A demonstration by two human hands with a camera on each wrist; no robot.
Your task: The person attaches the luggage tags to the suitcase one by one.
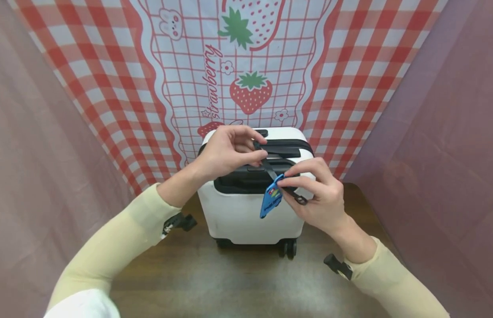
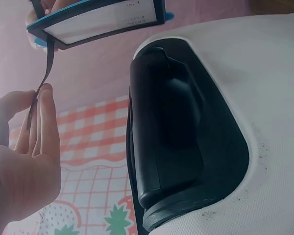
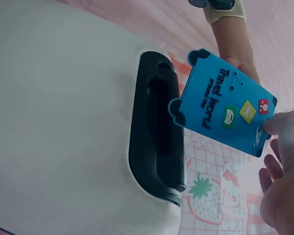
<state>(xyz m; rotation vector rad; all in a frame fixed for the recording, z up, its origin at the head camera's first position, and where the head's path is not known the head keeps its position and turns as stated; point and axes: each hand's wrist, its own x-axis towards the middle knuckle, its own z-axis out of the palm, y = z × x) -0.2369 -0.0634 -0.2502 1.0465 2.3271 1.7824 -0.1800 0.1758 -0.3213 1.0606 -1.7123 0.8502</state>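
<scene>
Cloth (image 1: 246,62) with red checks across the top of the frame, reading "strawberry" sideways near its middle. Along the bottom, a brown desk (image 1: 230,287); standing on it, at frame centre, a white suitcase (image 1: 238,216) with a black handle (image 2: 149,142), no brand legible. Left of centre, the left hand (image 1: 230,150), thumb and fingertips pinched on a black strap (image 1: 269,170); right of centre, the right hand (image 1: 318,190), pinching a blue luggage tag (image 1: 272,198) by its edge, in front of the suitcase. Apparently busy with drawing the strap through the tag's slot; no loop round the handle visible. Next, probably calls for a steady tag and a guided, untwisted strap end. On the tag's face, dark lettering: "Travel around the World", the middle words smaller. On its back, in the left wrist view, a white insert (image 2: 105,22), fine print too blurred to read.
</scene>
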